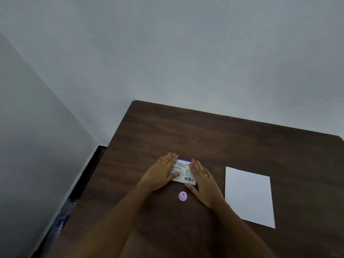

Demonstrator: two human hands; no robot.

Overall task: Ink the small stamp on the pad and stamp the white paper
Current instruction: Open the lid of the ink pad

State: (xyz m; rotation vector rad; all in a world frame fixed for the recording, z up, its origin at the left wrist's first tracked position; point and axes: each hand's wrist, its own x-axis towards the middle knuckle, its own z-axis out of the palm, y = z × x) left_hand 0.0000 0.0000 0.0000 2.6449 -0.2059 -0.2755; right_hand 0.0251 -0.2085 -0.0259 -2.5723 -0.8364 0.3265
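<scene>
On the dark brown table (242, 146), close to its near-left part, I see the stamp pad (183, 171) lying flat with its lid shut, a white label with printed text and a barcode facing up and a strip of purple along its far edge. Both hands sit on it from either side. I read the left hand (162, 171) as flat and spread, palm down, fingers straight and pointing away from me, its thumb laid across the label near the pad's near-left corner. I read the right hand (202, 178) the same way: flat, fingers stretched out along the pad's right edge, thumb touching the near-right corner by the barcode, a thin ring on one finger. Neither hand curls around anything; they press or frame the pad without lifting it, and I cannot tell how firmly. Just in front of the pad, between my two wrists and touching neither, the small stamp (182, 196) stands upright on the table, a pale pink-purple knob seen from above. Off to the right, apart from the right hand, the white paper (249, 197) lies flat on the table, turned at a slight angle to the table edge, and its surface looks blank from here. Beyond the table I see a plain grey wall (186, 53), and to the left a dim gap with something bluish I cannot make out
</scene>
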